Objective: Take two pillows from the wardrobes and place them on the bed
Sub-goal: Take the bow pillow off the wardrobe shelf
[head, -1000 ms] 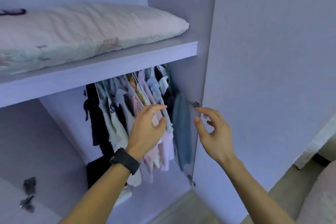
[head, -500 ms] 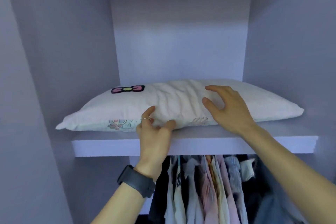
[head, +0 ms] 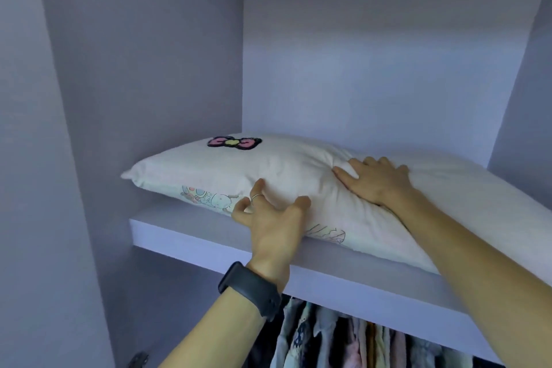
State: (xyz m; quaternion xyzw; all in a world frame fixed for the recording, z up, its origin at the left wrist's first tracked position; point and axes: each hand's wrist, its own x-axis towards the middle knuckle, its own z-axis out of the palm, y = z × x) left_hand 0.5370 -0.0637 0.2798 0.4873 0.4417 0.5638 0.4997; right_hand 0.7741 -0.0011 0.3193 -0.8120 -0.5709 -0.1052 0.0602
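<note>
A white pillow (head: 286, 170) with a pink bow patch and cartoon prints lies flat on the upper wardrobe shelf (head: 185, 236). My left hand (head: 268, 218), with a ring and a dark wristband, presses its spread fingers into the pillow's front edge. My right hand (head: 376, 182) lies palm down on top of the pillow, fingers sunk into the fabric. Neither hand has closed around the pillow. No second pillow is visible, and the bed is out of view.
Lilac wardrobe walls close in the shelf on the left (head: 143, 98), back and right. Below the shelf hang several clothes (head: 343, 343). A door hinge (head: 139, 358) sits at the lower left.
The view went from the hanging clothes up to the shelf. Both hands rose from in front of the clothes onto the pillow; my right hand now rests flat on top, pressing in.
</note>
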